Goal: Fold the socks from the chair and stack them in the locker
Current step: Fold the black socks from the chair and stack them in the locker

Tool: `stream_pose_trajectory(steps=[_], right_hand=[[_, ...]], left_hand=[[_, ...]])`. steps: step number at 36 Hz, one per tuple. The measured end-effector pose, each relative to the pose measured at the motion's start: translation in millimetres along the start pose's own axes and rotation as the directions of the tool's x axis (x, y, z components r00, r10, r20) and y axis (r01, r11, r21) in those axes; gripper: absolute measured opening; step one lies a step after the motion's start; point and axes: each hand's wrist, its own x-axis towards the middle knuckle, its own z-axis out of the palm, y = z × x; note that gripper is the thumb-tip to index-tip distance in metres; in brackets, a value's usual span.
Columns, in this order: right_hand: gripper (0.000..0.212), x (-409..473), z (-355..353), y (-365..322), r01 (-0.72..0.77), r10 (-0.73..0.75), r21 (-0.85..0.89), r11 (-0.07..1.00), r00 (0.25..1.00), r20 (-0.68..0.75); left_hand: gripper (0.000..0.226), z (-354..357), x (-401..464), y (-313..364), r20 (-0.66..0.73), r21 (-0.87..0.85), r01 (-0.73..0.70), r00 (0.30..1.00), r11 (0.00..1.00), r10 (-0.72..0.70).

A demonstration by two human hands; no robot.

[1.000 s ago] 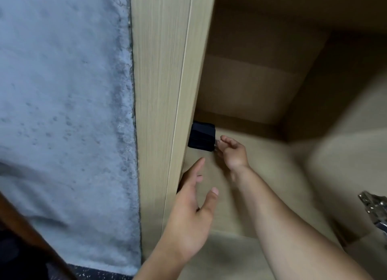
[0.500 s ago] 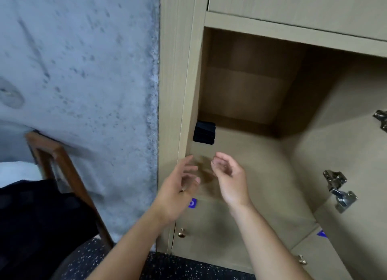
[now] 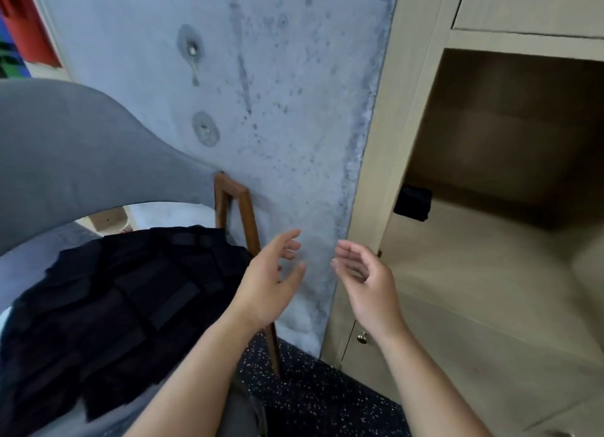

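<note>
Both the left hand [image 3: 268, 286] and the right hand [image 3: 369, 283] hang in front of the grey concrete wall [image 3: 277, 110], fingers loosely curled and spread, holding nothing. A folded black sock bundle [image 3: 412, 203] sits at the left front of the open pale wooden locker [image 3: 490, 257]. A heap of loose black socks [image 3: 114, 306] lies on the grey upholstered chair [image 3: 65, 149] with wooden legs.

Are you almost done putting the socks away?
Not nearly. One folded dark bundle sits at the back left of the open locker, so that part looks done. Both the left hand and the right hand are empty, between locker and chair. A big pile of dark socks waits on the seat.
</note>
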Motion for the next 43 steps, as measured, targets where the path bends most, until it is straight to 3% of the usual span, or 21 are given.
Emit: stream_pose_trajectory(steps=[10, 14, 18, 22, 27, 43], right_hand=[[0.029, -19.6, 53.8, -5.0, 0.040, -0.042, 0.013, 0.999, 0.976, 0.214], [0.029, -24.0, 56.1, -5.3, 0.041, -0.042, 0.008, 0.999, 0.967, 0.250], [0.028, -26.0, 56.1, -4.2, 0.031, -0.035, 0.017, 0.999, 0.964, 0.264], [0.028, -26.9, 54.3, -2.3, 0.027, -0.032, 0.020, 0.999, 0.964, 0.266], [0.029, -25.4, 51.1, 0.4, 0.031, -0.033, 0.013, 0.999, 0.964, 0.263], [0.029, -25.1, 42.5, 4.4, -0.020, 0.009, 0.042, 0.999, 0.970, 0.242]], left_hand=[[0.051, -62.3, -58.1, -33.3, -0.298, 0.185, 0.116, 0.953, 0.976, -0.057], [0.047, -87.9, -70.0, -45.0, -0.496, 0.270, 0.245, 0.865, 0.931, -0.084], [0.048, -110.8, -80.8, -55.5, -0.614, 0.281, 0.482, 0.755, 0.830, -0.231], [0.058, -123.3, -88.4, -69.0, -0.612, 0.293, 0.648, 0.692, 0.703, -0.383], [0.066, -127.9, -90.3, -80.3, -0.623, 0.321, 0.693, 0.668, 0.646, -0.407], [0.076, -125.2, -81.3, -83.3, -0.575, 0.407, 0.670, 0.716, 0.620, -0.396]])
